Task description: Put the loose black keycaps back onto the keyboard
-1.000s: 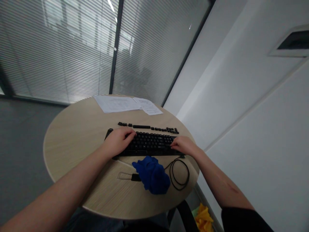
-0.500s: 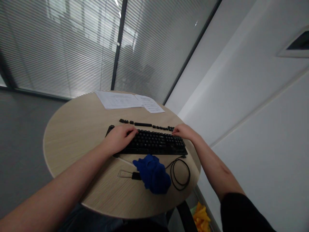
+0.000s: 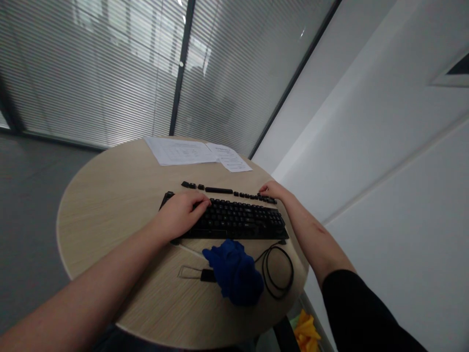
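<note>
One crumpled blue cloth [image 3: 238, 276] lies nearest, a wire-looped tool [image 3: 208, 275] at its left, a coiled cable [image 3: 292, 274] at its right. Beyond, the black keyboard [image 3: 242, 220] sits on the round table [image 3: 95, 210], the left hand [image 3: 183, 210] over its left end, fingers curled, grip unclear. Farther, the right hand [image 3: 272, 189] is at the right end of the loose keys [image 3: 225, 190]; from here I can't tell whether its bunched fingertips pinch one. I'd call this step key handling; the next move wants a fine pinch. Papers [image 3: 179, 151] lie farthest.

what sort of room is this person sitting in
Probably an office or small meeting room: a round wooden-topped table, printed papers on it, and a glass partition with horizontal blinds.
</note>
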{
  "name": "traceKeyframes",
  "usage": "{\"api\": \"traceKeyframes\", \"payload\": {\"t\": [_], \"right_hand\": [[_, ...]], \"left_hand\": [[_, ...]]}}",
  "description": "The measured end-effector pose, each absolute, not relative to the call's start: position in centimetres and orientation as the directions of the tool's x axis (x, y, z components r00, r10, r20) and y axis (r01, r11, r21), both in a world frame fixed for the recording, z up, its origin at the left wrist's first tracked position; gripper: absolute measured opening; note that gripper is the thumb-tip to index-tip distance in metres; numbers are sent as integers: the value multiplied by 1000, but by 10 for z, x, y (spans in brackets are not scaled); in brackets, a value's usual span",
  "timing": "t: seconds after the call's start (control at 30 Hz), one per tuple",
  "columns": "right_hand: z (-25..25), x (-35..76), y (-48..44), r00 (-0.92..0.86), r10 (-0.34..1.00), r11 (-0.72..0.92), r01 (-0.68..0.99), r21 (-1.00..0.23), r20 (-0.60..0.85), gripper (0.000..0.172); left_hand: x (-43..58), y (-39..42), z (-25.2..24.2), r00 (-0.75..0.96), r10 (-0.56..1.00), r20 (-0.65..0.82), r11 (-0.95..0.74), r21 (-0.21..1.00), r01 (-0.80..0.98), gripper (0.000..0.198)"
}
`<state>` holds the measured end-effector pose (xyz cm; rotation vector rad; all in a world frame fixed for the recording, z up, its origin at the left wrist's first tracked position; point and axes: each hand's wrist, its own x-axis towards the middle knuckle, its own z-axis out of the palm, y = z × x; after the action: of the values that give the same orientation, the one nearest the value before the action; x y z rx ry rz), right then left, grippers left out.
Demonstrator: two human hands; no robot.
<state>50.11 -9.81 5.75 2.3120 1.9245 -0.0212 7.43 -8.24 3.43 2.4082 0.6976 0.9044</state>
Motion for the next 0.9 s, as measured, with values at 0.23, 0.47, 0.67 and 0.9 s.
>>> {"api": "traceKeyframes", "payload": {"t": [0.23,0.47,0.67,0.9], "right_hand": [[55,492,-91,164,985,-160,985,67,-61,19],[83,483,-127,146,985,-149,989,17,92,22],[84,468,-221,57,993,-34,979,-201,106,19],[48,444,-280,111,992,-93,968,-234,63,19]], "left_hand": [[74,-83,36,666,599,445,-757,585,290,39],[73,-82,36,662,597,453,-764,572,298,40],[75,-82,36,655,599,460,-765,572,297,39],[77,-83,35,663,603,445,-764,562,317,42]]}}
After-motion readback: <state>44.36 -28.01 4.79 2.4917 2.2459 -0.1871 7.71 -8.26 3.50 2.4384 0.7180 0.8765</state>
